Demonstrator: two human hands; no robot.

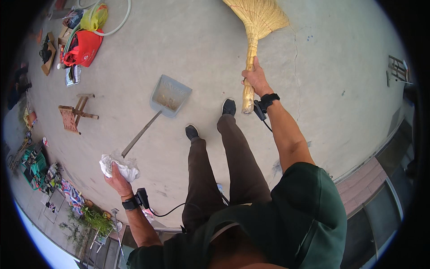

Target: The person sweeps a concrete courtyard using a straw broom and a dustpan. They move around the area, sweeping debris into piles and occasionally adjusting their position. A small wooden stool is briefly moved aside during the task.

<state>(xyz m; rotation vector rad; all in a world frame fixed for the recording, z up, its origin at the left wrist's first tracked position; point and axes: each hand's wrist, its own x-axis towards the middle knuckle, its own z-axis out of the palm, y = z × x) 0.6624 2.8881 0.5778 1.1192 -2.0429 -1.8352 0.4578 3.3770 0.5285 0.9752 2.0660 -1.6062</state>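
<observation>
My right hand (257, 78) grips the handle of a straw broom (249, 90), whose fanned bristles point away from me at the top of the view. In my left hand (118, 181) is a crumpled white plastic bag (126, 169), bunched up against the fingers. Just beyond the bag, a long-handled grey dustpan (181, 88) lies on the concrete floor with bits of debris in its pan. The end of its handle (142, 132) comes close to the bag; whether they touch I cannot tell.
A wooden folding stool (78, 112) is on the left. Beyond it are a red bag (88, 50), a yellow plastic bag (95, 16) and a pale hose (126, 16). Potted plants (97, 220) and assorted clutter line the left edge. Windows (383, 205) run along the lower right.
</observation>
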